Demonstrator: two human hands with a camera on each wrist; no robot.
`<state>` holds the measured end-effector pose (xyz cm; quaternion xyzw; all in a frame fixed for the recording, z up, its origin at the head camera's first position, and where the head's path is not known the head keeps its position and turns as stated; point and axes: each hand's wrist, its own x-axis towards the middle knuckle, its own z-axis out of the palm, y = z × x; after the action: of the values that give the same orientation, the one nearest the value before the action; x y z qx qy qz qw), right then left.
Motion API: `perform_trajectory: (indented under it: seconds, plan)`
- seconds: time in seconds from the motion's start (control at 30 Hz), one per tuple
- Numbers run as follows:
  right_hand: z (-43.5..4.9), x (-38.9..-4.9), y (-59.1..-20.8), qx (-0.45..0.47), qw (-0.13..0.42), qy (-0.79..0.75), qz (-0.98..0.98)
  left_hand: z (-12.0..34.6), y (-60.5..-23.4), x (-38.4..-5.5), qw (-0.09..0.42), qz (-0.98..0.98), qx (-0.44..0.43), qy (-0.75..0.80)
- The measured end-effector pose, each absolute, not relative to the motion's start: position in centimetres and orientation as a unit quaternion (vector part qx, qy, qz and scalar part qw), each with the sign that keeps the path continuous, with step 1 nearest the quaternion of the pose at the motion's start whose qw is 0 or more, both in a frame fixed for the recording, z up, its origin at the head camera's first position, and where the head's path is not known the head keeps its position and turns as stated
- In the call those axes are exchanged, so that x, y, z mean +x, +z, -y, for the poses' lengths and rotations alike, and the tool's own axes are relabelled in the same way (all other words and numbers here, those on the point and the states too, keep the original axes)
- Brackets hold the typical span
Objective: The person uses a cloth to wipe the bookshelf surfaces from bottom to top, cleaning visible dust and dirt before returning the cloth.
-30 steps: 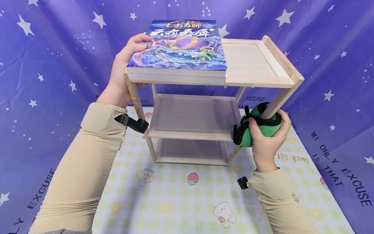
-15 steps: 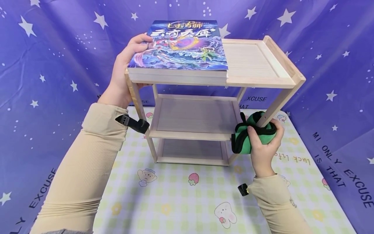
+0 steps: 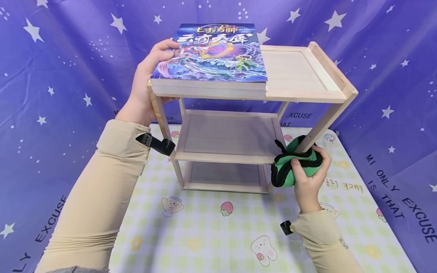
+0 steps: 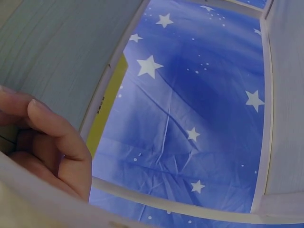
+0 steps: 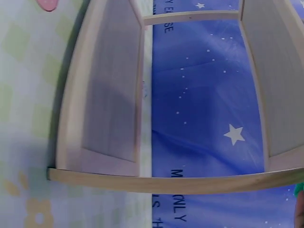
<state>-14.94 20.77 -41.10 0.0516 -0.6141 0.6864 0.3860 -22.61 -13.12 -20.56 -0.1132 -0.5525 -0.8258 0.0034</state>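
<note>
A three-tier wooden shelf rack [image 3: 225, 156] stands on the table, with a thick blue illustrated book [image 3: 218, 64] lying flat on the left part of its top board. At the rack's upper left end, my left hand [image 3: 145, 72] grips the top, fingers over the book's left edge. Beneath the board, its curled fingers [image 4: 57, 128] show in the left wrist view. My right hand [image 3: 308, 182] holds a green cloth [image 3: 285, 161] with black trim, wrapped against the front right post [image 3: 324, 121] at about middle-shelf height. Only slivers of this cloth and hand enter the right wrist view.
A checked tablecloth [image 3: 194, 227] with cartoon prints covers the table. Purple-blue star-patterned curtains [image 3: 68, 76] hang behind and at both sides. The middle and bottom shelves [image 3: 225, 178] lie under the top board. A raised end board [image 3: 332, 68] rims the rack's right end.
My right hand has slid down along the front right post with the green cloth, uncovering more of the post above. The left hand, book and rack keep their places.
</note>
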Motion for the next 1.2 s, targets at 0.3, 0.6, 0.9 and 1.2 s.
perform_trajectory:
  seconds: [0.3, 0.6, 0.9, 1.2]
  plan:
    - [-21.7, -14.6, -41.0, 0.059, 0.368, 0.689, 0.622, 13.0, -20.6, -22.6, 0.004, 0.550, -0.115, -0.827]
    - [-22.1, -14.2, -40.1, 0.075, 0.352, 0.703, 0.614, 13.1, -20.6, -22.6, 0.004, 0.560, -0.114, -0.820]
    - [-22.9, -14.0, -39.9, 0.063, 0.325, 0.685, 0.649, 13.2, -20.4, -22.5, 0.001, 0.560, -0.107, -0.822]
    - [-23.4, -13.3, -39.9, 0.003, 0.291, 0.656, 0.696, 13.2, -20.4, -22.4, -0.002, 0.557, -0.100, -0.824]
